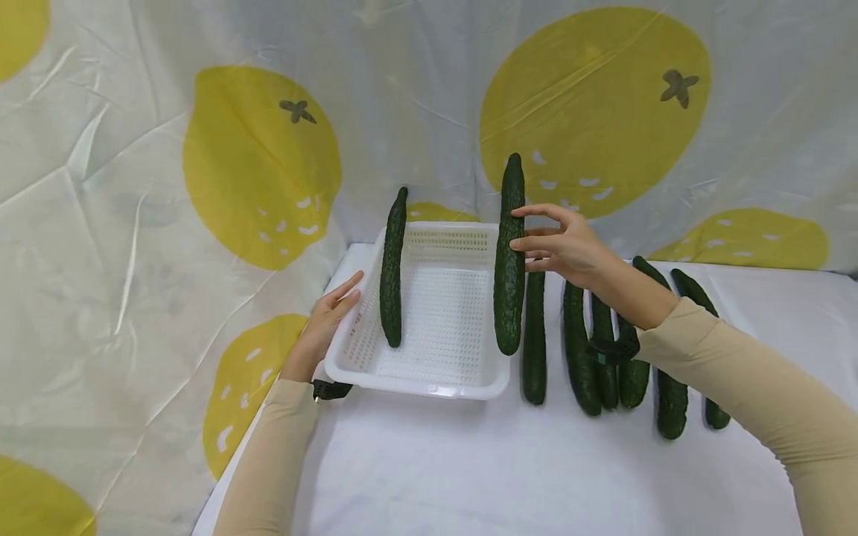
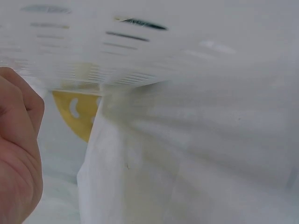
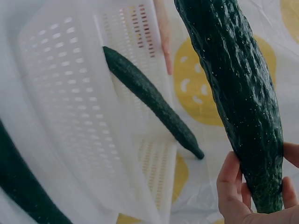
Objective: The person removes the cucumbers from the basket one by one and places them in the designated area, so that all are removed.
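Note:
My right hand (image 1: pixel 566 242) pinches a dark green, bumpy cucumber (image 1: pixel 511 275) between thumb and fingers, holding it upright over the right rim of a white perforated plastic basket (image 1: pixel 439 391). In the right wrist view the fingers hold this cucumber (image 3: pixel 238 93) near its lower end. Another cucumber (image 1: pixel 394 279) leans inside the basket along the left wall, its thin tip above the far rim. My left hand (image 1: pixel 327 320) rests against the basket's left outer side, fingers fairly straight. The left wrist view shows only part of that hand (image 2: pixel 18 149) beside the slotted basket wall (image 2: pixel 84 37).
Right of the basket, several cucumbers lie roughly side by side on the white tablecloth (image 1: pixel 469 469), the nearest cucumber (image 1: pixel 534 342) close to the basket wall. My right forearm partly covers others. A lemon-print curtain (image 1: pixel 415 97) hangs behind and to the left.

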`<control>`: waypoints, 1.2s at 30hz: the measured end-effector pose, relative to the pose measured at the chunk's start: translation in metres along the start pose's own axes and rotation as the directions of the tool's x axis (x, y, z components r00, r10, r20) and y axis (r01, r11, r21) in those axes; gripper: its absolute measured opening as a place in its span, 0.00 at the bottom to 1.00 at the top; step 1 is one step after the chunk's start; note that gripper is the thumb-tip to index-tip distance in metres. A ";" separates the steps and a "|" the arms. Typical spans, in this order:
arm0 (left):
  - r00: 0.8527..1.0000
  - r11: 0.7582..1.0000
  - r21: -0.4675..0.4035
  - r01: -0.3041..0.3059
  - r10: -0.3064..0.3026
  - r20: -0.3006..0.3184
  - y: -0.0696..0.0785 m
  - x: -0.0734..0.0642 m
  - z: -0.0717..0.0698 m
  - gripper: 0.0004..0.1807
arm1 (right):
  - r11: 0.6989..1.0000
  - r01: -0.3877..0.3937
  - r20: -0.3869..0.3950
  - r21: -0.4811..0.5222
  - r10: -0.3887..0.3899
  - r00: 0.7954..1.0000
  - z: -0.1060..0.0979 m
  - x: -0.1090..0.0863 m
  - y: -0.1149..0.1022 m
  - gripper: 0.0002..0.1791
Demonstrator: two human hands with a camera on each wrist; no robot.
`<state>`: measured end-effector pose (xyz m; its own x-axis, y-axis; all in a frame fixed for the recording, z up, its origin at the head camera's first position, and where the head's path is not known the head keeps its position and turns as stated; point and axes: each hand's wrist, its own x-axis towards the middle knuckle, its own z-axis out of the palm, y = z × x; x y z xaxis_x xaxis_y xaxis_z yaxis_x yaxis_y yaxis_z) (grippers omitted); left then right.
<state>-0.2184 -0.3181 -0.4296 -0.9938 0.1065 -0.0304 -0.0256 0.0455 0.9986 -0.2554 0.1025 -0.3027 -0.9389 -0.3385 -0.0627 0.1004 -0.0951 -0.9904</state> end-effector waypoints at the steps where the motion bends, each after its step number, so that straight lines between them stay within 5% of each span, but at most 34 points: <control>1: 1.000 1.000 -0.004 0.001 -0.001 0.002 0.000 0.000 0.000 0.30 | 1.000 0.000 -0.004 -0.011 0.000 1.000 -0.004 -0.003 0.000 0.26; 10: 1.000 1.000 0.019 -0.001 0.001 0.010 0.000 -0.001 0.000 0.30 | 0.998 -0.046 -0.003 0.051 0.046 0.999 -0.042 -0.029 0.008 0.26; 36: 1.000 1.000 0.019 -0.002 0.003 -0.010 0.000 -0.001 0.001 0.30 | 0.998 0.036 0.068 0.046 -0.039 0.997 -0.139 -0.085 0.048 0.26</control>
<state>-0.2177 -0.3169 -0.4300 -0.9949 0.0972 -0.0274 -0.0212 0.0643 0.9977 -0.2163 0.2567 -0.3620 -0.9176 -0.3971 -0.0158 0.0818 -0.1497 -0.9853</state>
